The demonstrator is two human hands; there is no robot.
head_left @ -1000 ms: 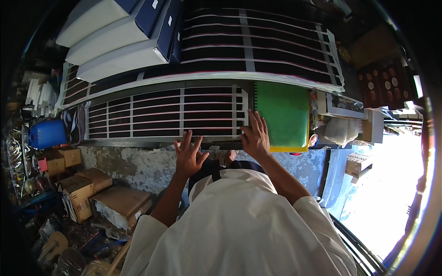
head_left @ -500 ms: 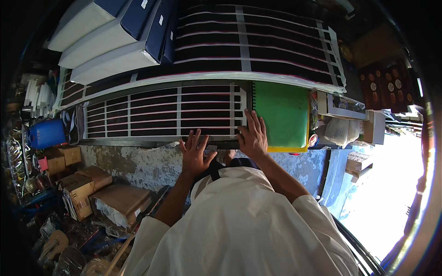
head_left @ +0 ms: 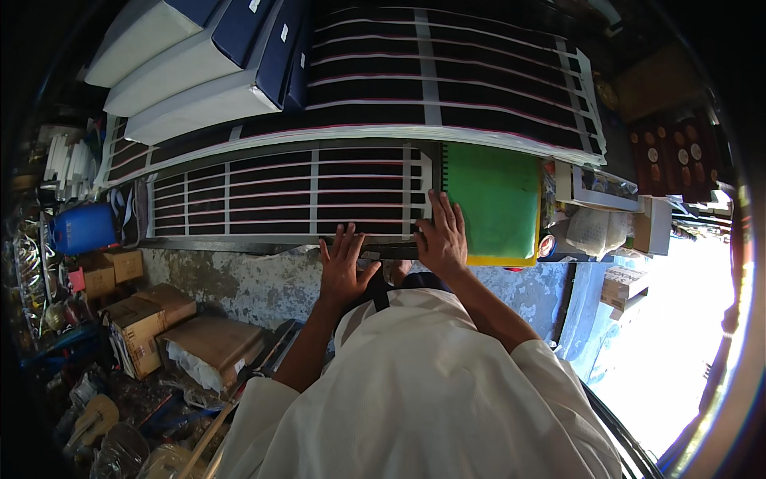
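My left hand (head_left: 343, 267) rests with fingers spread at the near edge of a black sheet with pale stripes (head_left: 271, 202). Over that sheet's right end, where it meets a green spiral-bound notebook (head_left: 495, 203), lies my right hand (head_left: 444, 243). Its fingers are stretched out, the fingertips on the notebook's bound edge. Neither hand grips anything. A yellow layer (head_left: 511, 260) shows under the notebook's near side. Beyond, a larger stack of similar striped black sheets (head_left: 503, 88) overhangs the far side of the nearer sheet.
Blue-and-white box files (head_left: 239, 76) stand on the far stack at the left. A blue container (head_left: 84, 229) sits at the left side. Cardboard boxes (head_left: 215, 339) and plastic-wrapped goods crowd the lower left. A bubble-wrapped bundle (head_left: 597, 230) lies right of the notebook.
The whole view has shifted slightly. My left hand's fingers have drawn a little closer together; my right hand stays at the notebook's bound edge.
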